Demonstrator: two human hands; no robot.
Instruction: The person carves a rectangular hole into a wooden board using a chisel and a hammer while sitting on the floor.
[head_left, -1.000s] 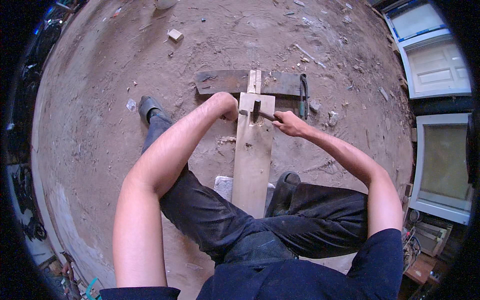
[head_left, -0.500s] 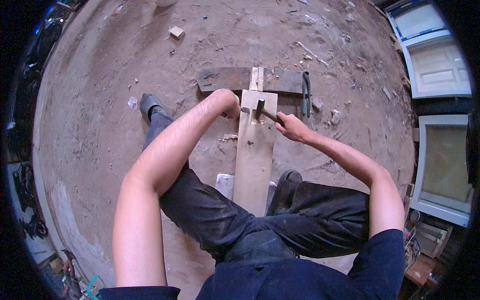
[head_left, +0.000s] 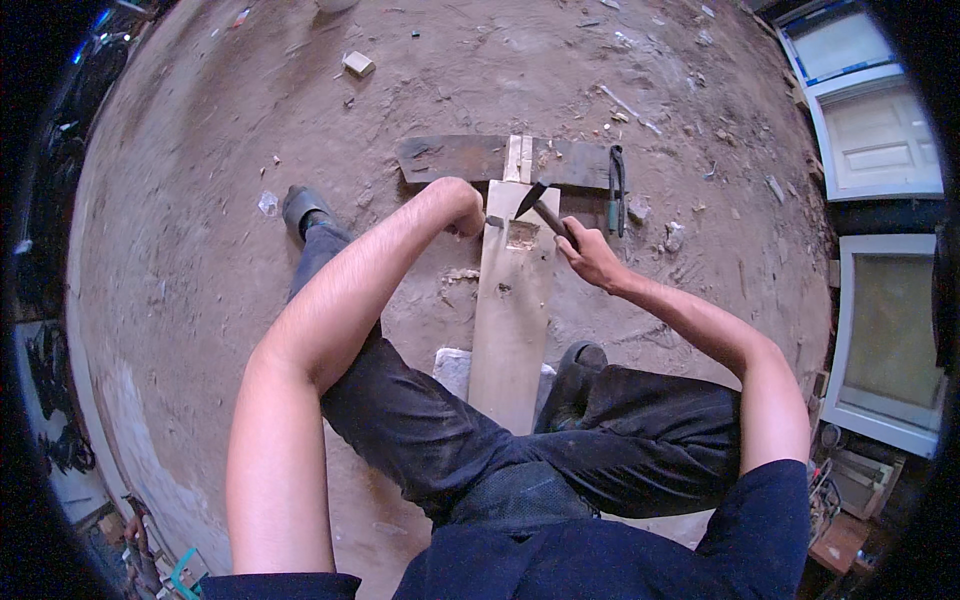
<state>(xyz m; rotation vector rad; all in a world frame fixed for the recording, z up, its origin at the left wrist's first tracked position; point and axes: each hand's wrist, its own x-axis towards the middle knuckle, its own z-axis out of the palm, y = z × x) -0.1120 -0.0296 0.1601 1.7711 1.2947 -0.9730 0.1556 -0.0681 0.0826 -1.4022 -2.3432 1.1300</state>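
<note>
A long pale wooden board (head_left: 511, 335) lies between my legs and points away from me. Near its far end a rough rectangular recess (head_left: 522, 236) is cut into the wood. My right hand (head_left: 592, 256) is wrapped round the handle of a hammer (head_left: 549, 215), whose dark head hangs tilted above the board, just past the recess. At the board's left edge my left hand (head_left: 462, 210) is closed on what looks like a chisel (head_left: 493, 221); only a short dark metal end shows, the fingers hiding the rest.
Across the board's far end lies a dark plank (head_left: 452, 158), with a pale wood strip (head_left: 518, 160) on it. A dark looped tool with a green handle (head_left: 613, 210) rests at its right. A small block (head_left: 358, 65) sits on the dirt floor. White framed panels (head_left: 885, 340) stand at the right.
The hammer has risen off the recess and its head has tilted, so the recess shows more fully. My right hand has shifted slightly right. The left hand stays nearly in place.
</note>
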